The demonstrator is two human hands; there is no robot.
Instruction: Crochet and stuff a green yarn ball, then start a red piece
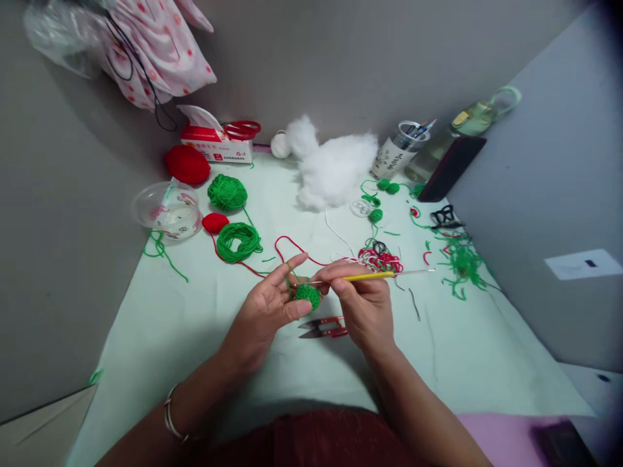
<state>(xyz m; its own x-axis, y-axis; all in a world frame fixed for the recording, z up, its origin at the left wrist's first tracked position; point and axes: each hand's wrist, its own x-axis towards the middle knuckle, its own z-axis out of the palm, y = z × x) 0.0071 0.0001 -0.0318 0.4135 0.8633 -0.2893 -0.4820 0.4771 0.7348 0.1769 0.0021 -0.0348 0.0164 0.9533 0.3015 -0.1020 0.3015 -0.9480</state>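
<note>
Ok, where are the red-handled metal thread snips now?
In the head view, the snips lie on the pale green cloth just right of centre, below the green crocheted piece, their handle end partly hidden by the right hand.

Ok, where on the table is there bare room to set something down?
Bare pale cloth shows right of the right forearm, nearer than the green yarn scraps, and left of the left forearm, nearer than the clear plastic bowl. Crowded: far left, with red yarn ball and green yarn ball; right of centre, around the red-and-white yarn tangle.
</note>
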